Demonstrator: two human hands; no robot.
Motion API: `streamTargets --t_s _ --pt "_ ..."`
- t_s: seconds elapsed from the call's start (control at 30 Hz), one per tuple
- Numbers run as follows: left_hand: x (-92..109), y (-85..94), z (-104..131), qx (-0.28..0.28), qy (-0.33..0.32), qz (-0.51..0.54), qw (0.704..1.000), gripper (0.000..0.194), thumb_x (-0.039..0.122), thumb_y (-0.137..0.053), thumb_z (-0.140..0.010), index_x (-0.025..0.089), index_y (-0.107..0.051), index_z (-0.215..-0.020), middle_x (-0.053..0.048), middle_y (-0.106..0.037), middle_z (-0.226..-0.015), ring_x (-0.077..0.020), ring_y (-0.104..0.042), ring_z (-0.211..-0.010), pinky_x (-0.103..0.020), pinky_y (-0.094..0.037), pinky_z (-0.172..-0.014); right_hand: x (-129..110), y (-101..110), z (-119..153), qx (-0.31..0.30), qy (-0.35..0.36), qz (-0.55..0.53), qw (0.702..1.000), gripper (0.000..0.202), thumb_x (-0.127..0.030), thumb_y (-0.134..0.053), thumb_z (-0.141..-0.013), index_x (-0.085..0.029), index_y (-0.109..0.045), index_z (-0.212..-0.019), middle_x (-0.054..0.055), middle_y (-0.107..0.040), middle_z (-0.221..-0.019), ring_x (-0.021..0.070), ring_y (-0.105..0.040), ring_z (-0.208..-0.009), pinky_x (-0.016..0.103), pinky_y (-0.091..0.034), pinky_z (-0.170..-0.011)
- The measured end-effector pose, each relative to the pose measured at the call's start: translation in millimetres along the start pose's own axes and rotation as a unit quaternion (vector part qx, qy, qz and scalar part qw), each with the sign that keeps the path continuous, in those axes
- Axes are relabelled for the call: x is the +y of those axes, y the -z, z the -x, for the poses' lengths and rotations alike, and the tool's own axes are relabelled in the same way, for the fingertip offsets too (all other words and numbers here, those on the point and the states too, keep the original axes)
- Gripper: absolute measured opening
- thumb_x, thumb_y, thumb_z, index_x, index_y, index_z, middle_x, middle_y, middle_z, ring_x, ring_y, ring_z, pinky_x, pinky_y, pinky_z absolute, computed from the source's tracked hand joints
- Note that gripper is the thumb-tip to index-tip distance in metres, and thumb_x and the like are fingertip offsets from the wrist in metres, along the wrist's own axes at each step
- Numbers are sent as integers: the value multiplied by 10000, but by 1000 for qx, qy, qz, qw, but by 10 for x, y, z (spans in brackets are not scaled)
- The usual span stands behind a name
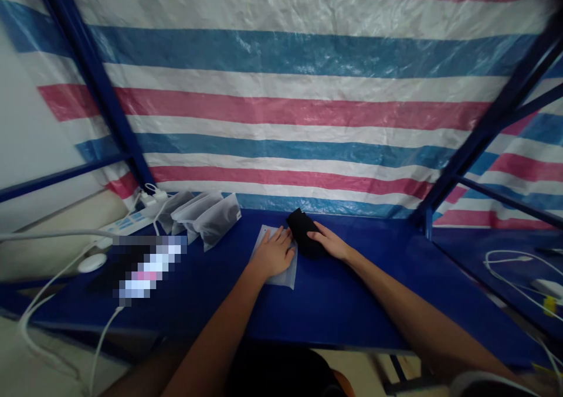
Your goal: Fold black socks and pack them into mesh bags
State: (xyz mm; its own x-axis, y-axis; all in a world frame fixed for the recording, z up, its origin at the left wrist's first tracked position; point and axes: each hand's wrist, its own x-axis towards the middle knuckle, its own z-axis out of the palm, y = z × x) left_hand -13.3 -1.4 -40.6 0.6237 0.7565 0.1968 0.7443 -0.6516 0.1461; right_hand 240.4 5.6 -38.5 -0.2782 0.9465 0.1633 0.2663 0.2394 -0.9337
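On the blue tabletop lies a flat, translucent plastic bag (284, 278), partly covered by my left hand (273, 254). That hand rests palm down on the bag with its fingers spread. Just to the right, my right hand (329, 240) grips a folded black item (303, 233), thumb on top, fingers hidden behind it. The black item is close to the bag's upper right edge. Several filled translucent bags (215, 218) stand in a row at the back left of the table.
A white power strip (132, 224) with plugs and cables lies at the left rear. Near it are a round white object (92, 263) and a blurred-out device (152, 268). Blue metal posts and a striped sheet (281, 115) bound the table (352, 315). Cables lie at the far right.
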Motion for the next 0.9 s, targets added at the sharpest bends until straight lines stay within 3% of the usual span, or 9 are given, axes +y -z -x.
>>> streamTargets --t_s 0.33,0.53,0.7,0.83,0.9 --pt "9 19 -27 -17 9 8 1000 571 344 -345 -1099 172 -454 -1632 -132 -432 -1703 -329 -273 -1639 -623 -178 -1321 -45 24 -5 -29 6 15 999 494 -561 -627 -955 -225 -652 -1317 55 -723 -1223 276 -655 -1073 416 -507 -1000" --pt "-142 -24 -54 -29 1 24 999 563 270 -359 -1081 194 -485 -1625 -146 -454 -1685 -331 -294 -1632 -621 -162 -1322 -259 -5 188 -116 13 -1 993 458 -557 -643 -961 -211 -646 -1260 34 -700 -1061 224 -621 -900 332 -501 -819" --pt "-411 -82 -83 -41 -10 23 999 721 269 -554 -1011 266 -345 -1701 -104 -282 -1772 -331 -233 -1653 -581 -136 -1335 -533 -194 446 -204 56 44 976 383 -542 -657 -971 -197 -641 -1139 11 -639 -951 175 -544 -803 273 -443 -701" --pt "-502 -80 -107 -48 42 49 997 591 388 -410 -1106 317 -364 -1692 -70 -309 -1763 -311 -242 -1652 -612 -113 -1331 -696 -391 594 -261 80 24 962 338 -523 -682 -959 -199 -608 -1021 -22 -571 -851 141 -488 -721 251 -390 -639" --pt "-493 -37 -95 -48 49 68 995 623 497 -422 -1098 315 -365 -1692 -70 -299 -1766 -325 -227 -1655 -624 -101 -1330 -713 -445 627 -275 75 -1 958 336 -518 -700 -946 -199 -607 -996 -25 -565 -840 135 -484 -712 248 -382 -633"
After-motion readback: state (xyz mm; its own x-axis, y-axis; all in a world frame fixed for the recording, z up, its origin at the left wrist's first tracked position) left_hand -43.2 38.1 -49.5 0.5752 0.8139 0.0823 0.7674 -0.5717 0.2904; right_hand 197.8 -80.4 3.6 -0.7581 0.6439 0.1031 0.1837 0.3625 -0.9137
